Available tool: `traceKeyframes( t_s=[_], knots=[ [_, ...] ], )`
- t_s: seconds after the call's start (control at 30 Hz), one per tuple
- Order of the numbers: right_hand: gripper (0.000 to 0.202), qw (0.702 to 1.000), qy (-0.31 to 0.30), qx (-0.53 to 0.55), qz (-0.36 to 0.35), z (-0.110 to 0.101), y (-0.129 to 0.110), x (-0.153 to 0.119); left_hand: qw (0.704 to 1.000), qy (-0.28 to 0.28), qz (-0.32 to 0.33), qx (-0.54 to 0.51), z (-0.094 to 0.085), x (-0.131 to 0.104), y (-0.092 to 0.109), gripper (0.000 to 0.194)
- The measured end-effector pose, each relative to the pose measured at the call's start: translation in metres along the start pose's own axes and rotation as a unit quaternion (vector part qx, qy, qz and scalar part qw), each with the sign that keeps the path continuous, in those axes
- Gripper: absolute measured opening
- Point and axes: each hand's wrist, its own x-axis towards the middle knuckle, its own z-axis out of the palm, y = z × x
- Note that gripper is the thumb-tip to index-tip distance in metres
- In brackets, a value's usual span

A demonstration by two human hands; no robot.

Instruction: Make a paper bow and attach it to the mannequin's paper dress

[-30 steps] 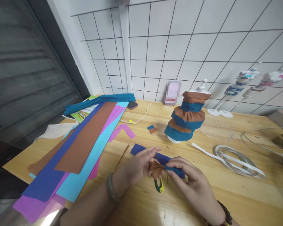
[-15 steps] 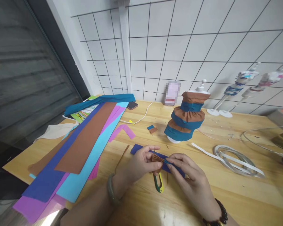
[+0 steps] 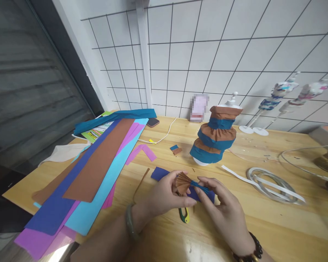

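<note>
In front of the mannequin (image 3: 218, 135), the right hand (image 3: 223, 205) pinches the pleated paper (image 3: 183, 183); whether the left hand (image 3: 164, 192) grips is unclear; slack pressure could unfurl it.

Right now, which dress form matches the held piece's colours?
The nearest dress form, brown and teal like the pleated piece; the two pole-mounted ones are white-patterned.

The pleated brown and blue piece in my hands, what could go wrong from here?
The brown end of the pleated piece is fanned out, so its folds may open if your right hand loosens its pinch on the blue end. The yellow-and-green-handled tool lies close to your left hand, which might knock it.
</note>
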Motion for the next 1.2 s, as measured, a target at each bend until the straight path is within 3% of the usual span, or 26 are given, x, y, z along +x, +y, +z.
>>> traceKeyframes(
  t_s=[0.33,0.7,0.93,1.0,1.1,1.2],
  knots=[
    [0.026,0.999,-0.017,0.036,0.011,0.006,-0.004,-0.007,0.997,0.027,0.056,0.038,-0.001,0.003,-0.004,0.025],
    [0.018,0.995,-0.079,0.055,-0.023,0.004,-0.007,0.000,0.994,0.031,0.087,0.053,-0.001,0.004,-0.001,0.026],
    [0.018,0.994,-0.100,0.052,-0.008,0.004,-0.003,0.000,0.992,0.023,0.104,0.063,0.001,0.001,0.000,0.021],
    [0.021,0.994,-0.103,0.040,0.010,0.004,-0.002,0.000,0.990,0.044,0.113,0.069,-0.002,0.001,0.002,0.017],
    [0.025,0.993,-0.116,0.006,0.015,0.004,-0.004,0.001,0.978,0.119,0.159,0.057,-0.008,0.003,0.009,0.015],
    [0.023,0.980,-0.192,-0.044,-0.042,0.004,-0.009,0.001,0.961,0.208,0.182,0.027,-0.015,0.005,0.015,0.017]
  ],
)
